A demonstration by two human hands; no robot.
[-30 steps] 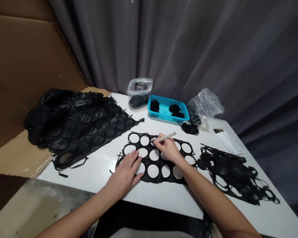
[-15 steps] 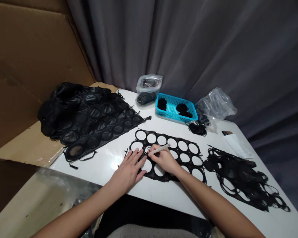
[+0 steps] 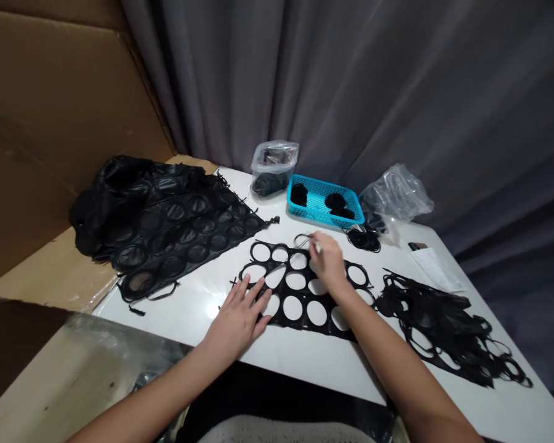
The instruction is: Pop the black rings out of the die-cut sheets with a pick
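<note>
A black rubber-like sheet (image 3: 306,291) with rows of round holes lies flat on the white table. On its left end rests my left hand (image 3: 240,317), fingers spread and pressing down. My right hand (image 3: 329,259) is raised over the far edge of the sheet, its fingers closed on a thin black ring (image 3: 299,236). A strip of the sheet near the ring looks drawn up toward that hand. The pale pen-like tool seen earlier cannot be made out clearly now; the fingers may hide it.
A pile of black perforated sheets (image 3: 173,215) covers the table's left. Behind stand a plastic bag (image 3: 273,166) and a blue basket (image 3: 324,215) holding black ring bundles. At right are loose rings (image 3: 364,239), a clear bag (image 3: 399,194), paper (image 3: 436,269) and torn black scraps (image 3: 443,332).
My right hand has moved up and right from the sheet's second row, bringing the thin ring away from its hole. The left hand stays in place.
</note>
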